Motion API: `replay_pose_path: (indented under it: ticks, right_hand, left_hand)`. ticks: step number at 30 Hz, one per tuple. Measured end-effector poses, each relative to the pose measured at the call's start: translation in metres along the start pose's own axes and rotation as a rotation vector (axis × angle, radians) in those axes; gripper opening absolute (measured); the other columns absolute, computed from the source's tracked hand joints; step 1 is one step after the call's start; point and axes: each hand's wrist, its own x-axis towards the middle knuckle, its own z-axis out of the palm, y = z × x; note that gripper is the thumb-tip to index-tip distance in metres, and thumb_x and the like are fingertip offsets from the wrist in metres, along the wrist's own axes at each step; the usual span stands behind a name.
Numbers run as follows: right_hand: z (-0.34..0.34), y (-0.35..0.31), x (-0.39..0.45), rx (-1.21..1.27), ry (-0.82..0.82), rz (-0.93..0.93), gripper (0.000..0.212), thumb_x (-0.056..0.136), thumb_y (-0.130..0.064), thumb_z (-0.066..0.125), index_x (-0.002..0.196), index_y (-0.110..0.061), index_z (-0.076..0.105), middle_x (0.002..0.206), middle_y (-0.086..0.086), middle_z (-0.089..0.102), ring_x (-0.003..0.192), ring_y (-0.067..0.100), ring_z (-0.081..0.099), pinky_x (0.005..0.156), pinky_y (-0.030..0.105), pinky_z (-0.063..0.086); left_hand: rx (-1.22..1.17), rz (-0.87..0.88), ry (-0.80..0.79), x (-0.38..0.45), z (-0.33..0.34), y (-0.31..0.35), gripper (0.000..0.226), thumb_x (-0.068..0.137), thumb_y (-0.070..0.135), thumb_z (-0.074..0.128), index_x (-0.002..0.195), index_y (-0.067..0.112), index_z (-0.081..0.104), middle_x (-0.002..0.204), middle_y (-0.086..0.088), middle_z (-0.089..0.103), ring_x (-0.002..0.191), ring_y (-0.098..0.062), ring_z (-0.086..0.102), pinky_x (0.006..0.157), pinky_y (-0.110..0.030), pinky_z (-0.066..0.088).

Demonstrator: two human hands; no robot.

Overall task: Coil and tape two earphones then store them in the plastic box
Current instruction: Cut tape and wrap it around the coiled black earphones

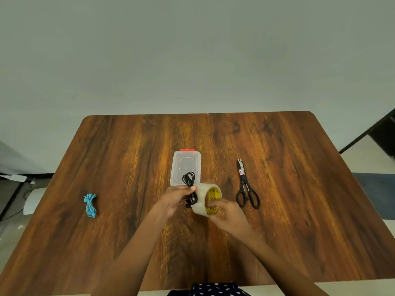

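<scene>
My left hand [175, 198] pinches a coiled black earphone [189, 180] above the middle of the wooden table [299, 210]. The coil's loops stick up past my fingers, and its lower end hangs against the tape roll. My right hand [227, 212] grips a roll of clear tape [207, 199] with a yellow core, held right beside the black coil. A clear plastic box [185, 165] with a red latch lies just behind both hands. A coiled blue earphone [90, 205] lies alone on the table at the left.
Black-handled scissors [246, 186] lie shut on the table to the right of my hands, blades pointing away. A pale wall stands behind the table's far edge. Dark patterned fabric [215, 289] shows at the near edge.
</scene>
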Motion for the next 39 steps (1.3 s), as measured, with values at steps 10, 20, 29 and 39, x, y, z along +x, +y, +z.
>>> replay_pose_path:
  ticks: [10,20,29,39]
  right_hand:
    - [-0.002,-0.025,0.032,0.202,0.404,0.298,0.035,0.076,-0.041,0.074,0.101,-0.018,0.066,0.096,-0.007,0.062,0.086,0.003,0.060,0.072,0.023,0.053]
    - [-0.006,-0.020,0.063,0.184,0.270,0.386,0.006,0.079,-0.028,0.069,0.078,-0.027,0.074,0.082,-0.011,0.070,0.079,0.005,0.064,0.072,0.036,0.055]
    - [-0.004,-0.025,0.069,0.173,0.255,0.442,0.009,0.085,-0.021,0.065,0.082,-0.019,0.073,0.074,-0.015,0.064,0.072,0.003,0.061,0.064,0.021,0.045]
    - [0.000,-0.022,0.063,0.132,0.257,0.533,0.018,0.087,-0.028,0.064,0.082,-0.013,0.072,0.073,-0.003,0.065,0.066,0.013,0.058,0.058,0.029,0.041]
  left_hand:
    - [0.030,0.185,0.010,-0.004,-0.004,-0.011,0.008,0.080,0.009,0.072,0.084,0.003,0.075,0.094,-0.010,0.073,0.090,-0.022,0.066,0.076,-0.031,0.054]
    - [0.084,0.251,-0.036,-0.005,-0.008,-0.006,0.014,0.083,0.011,0.070,0.084,-0.002,0.072,0.088,-0.011,0.071,0.082,-0.016,0.065,0.064,-0.019,0.052]
    - [0.125,0.268,-0.048,-0.006,-0.013,-0.005,0.023,0.084,0.014,0.070,0.086,-0.008,0.071,0.085,-0.014,0.069,0.078,-0.015,0.064,0.061,-0.020,0.052]
    - [0.155,0.253,-0.053,-0.010,-0.019,-0.016,0.023,0.084,0.015,0.069,0.085,-0.007,0.071,0.082,-0.010,0.069,0.080,-0.012,0.062,0.068,-0.017,0.049]
